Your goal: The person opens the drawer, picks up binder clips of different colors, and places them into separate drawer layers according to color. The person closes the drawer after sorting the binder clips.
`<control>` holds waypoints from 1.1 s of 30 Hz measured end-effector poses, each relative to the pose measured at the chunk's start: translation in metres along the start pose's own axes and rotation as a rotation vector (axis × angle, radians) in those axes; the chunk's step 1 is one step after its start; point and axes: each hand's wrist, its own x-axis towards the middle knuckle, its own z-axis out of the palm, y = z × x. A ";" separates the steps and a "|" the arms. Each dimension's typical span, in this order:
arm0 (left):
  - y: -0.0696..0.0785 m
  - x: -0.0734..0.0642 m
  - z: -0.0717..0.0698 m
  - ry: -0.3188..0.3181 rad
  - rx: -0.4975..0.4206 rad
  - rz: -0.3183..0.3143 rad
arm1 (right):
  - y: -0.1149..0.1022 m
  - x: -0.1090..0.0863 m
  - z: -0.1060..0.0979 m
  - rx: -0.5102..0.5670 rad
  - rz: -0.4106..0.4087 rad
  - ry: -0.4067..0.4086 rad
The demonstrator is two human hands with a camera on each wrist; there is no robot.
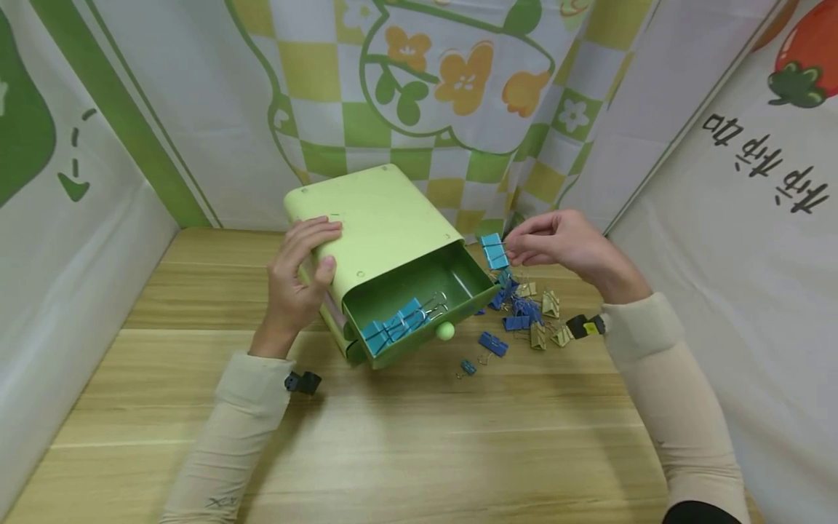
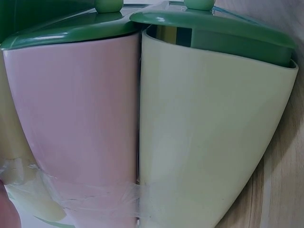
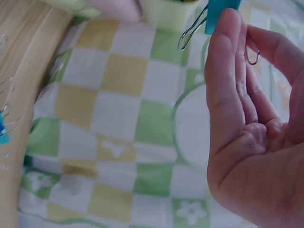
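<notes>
A light green drawer box (image 1: 376,218) stands on the table with its top drawer (image 1: 452,280) pulled out. My left hand (image 1: 297,273) rests on the box's left side, fingers on the top and thumb by the front corner. Inside the drawer lie light blue binder clips (image 1: 396,324). To the right of the box, my right hand (image 1: 563,244) pinches another light blue binder clip (image 1: 494,251) by its wire handle, above the table. In the right wrist view, that clip (image 3: 221,14) is partly cut off at the top edge.
A pile of blue and yellowish binder clips (image 1: 524,309) lies right of the drawer, with a blue clip (image 1: 493,343) and a small teal clip (image 1: 468,367) nearer me. A checkered curtain (image 1: 419,124) hangs behind. Pink (image 2: 76,123) and pale green (image 2: 209,128) box sections fill the left wrist view.
</notes>
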 end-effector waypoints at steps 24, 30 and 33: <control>0.001 0.000 0.001 0.003 -0.003 0.002 | -0.038 0.000 0.069 -0.403 -0.195 -0.145; 0.001 0.000 0.000 0.004 -0.001 0.006 | -0.041 0.004 0.080 -0.445 -0.216 -0.193; 0.001 0.000 0.000 0.003 -0.002 0.006 | -0.041 0.007 0.084 -0.467 -0.204 -0.232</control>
